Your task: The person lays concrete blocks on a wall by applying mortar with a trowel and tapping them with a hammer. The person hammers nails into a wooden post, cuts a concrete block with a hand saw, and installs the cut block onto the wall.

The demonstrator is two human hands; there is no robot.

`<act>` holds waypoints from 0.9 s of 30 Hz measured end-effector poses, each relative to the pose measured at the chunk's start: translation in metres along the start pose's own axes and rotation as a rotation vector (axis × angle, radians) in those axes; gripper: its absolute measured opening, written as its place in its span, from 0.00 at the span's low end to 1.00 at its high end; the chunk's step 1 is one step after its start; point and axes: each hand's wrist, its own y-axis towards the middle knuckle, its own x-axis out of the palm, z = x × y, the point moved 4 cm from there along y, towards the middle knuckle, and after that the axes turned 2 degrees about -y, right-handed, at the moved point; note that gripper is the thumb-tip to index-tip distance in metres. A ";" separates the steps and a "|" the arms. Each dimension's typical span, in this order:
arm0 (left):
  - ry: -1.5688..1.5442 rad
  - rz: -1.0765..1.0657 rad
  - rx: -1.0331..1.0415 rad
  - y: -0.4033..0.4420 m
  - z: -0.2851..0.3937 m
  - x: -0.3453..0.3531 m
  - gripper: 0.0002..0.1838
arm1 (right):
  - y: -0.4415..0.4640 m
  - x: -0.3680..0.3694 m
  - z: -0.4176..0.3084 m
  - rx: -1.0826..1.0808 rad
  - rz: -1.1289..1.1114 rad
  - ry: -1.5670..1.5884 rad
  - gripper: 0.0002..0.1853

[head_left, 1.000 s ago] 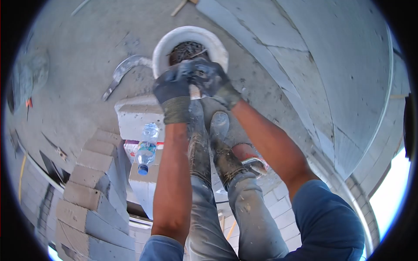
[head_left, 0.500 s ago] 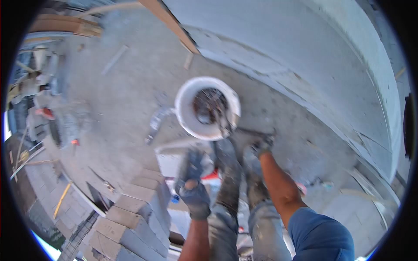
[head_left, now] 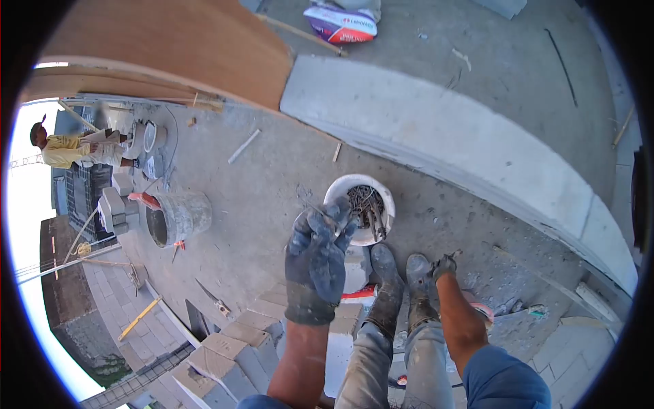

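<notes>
My left hand (head_left: 317, 262), in a dark dusty glove, is raised with its fingers curled around a thin metal piece (head_left: 323, 216). Just beyond it on the floor stands a white bucket (head_left: 386, 195) holding dark, thin metal pieces (head_left: 366, 206). My right hand (head_left: 445, 265), also gloved, is low beside my right boot (head_left: 418, 271). Its fingers look closed, but what they hold is too small to make out. My left boot (head_left: 386, 273) is close to the bucket.
Pale blocks (head_left: 231, 351) line the lower left. A low white wall (head_left: 436, 126) crosses the upper right, with a printed bag (head_left: 340, 24) behind it. A large tub (head_left: 193, 213) stands left. At far left, a person in a yellow top (head_left: 63, 150) is beside buckets (head_left: 155, 136).
My hands have separated from over the bucket; the left is raised, the right lowered beside my boot. The view has swung left and up, bringing the other person and the bag into sight.
</notes>
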 end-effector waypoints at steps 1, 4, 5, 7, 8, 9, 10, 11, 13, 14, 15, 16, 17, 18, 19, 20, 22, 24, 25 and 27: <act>-0.018 0.067 -0.066 0.002 0.016 0.022 0.10 | -0.036 -0.001 -0.004 -0.021 -0.010 -0.057 0.09; -0.046 -0.093 -0.102 0.018 0.052 0.060 0.10 | -0.161 0.016 -0.025 -0.245 -0.123 -0.565 0.13; -0.048 -0.091 -0.110 0.028 0.059 0.064 0.10 | -0.211 0.028 -0.031 -0.322 -0.148 -0.734 0.15; -0.278 -0.218 -0.260 0.048 0.060 0.067 0.13 | -0.301 0.059 -0.038 0.018 -0.064 -0.404 0.14; -0.286 -0.225 -0.258 0.062 0.061 0.070 0.13 | -0.331 0.069 -0.041 0.007 -0.064 -0.407 0.14; -0.270 -0.083 -0.283 0.080 0.058 0.070 0.15 | -0.355 0.081 -0.043 -0.003 -0.109 -0.445 0.14; -0.255 0.070 -0.314 0.088 0.055 0.068 0.16 | -0.382 0.084 -0.042 -0.004 -0.144 -0.486 0.14; -0.262 0.059 -0.312 0.098 0.058 0.076 0.16 | -0.403 0.092 -0.042 0.001 -0.226 -0.435 0.13; -0.175 0.180 -0.334 0.113 0.061 0.082 0.18 | -0.463 0.119 -0.049 -0.055 -0.285 -0.469 0.12; -0.180 0.163 -0.331 0.124 0.063 0.089 0.18 | -0.482 0.136 -0.053 -0.111 -0.348 -0.499 0.12; -0.265 0.197 -0.365 0.134 0.062 0.092 0.17 | -0.487 0.140 -0.048 -0.041 -0.344 -0.425 0.12; -0.351 0.241 -0.402 0.141 0.057 0.089 0.16 | -0.500 0.146 -0.047 -0.046 -0.341 -0.429 0.12; -0.326 0.231 -0.415 0.157 0.049 0.082 0.17 | -0.516 0.159 -0.050 -0.177 -0.382 -0.468 0.12; -0.342 0.208 -0.444 0.174 0.038 0.069 0.18 | -0.529 0.171 -0.050 -0.308 -0.423 -0.504 0.12; -0.461 0.140 -0.512 0.194 0.022 0.053 0.19 | -0.532 0.178 -0.044 -0.230 -0.406 -0.421 0.11; -0.721 0.070 -0.643 0.216 0.004 0.032 0.20 | -0.538 0.190 -0.042 -0.237 -0.406 -0.420 0.11; -1.660 0.008 -1.171 0.239 -0.021 0.005 0.22 | -0.559 0.214 -0.044 -0.176 -0.311 -0.448 0.11; -1.612 0.001 -1.120 0.225 -0.014 0.018 0.23 | -0.576 0.240 -0.042 -0.160 -0.322 -0.452 0.11; -0.944 0.042 -0.764 0.214 -0.001 0.031 0.25 | -0.578 0.249 -0.039 -0.163 -0.343 -0.393 0.11; -0.271 0.079 -0.401 0.224 0.009 0.014 0.28 | -0.575 0.267 -0.032 -0.130 -0.394 -0.249 0.09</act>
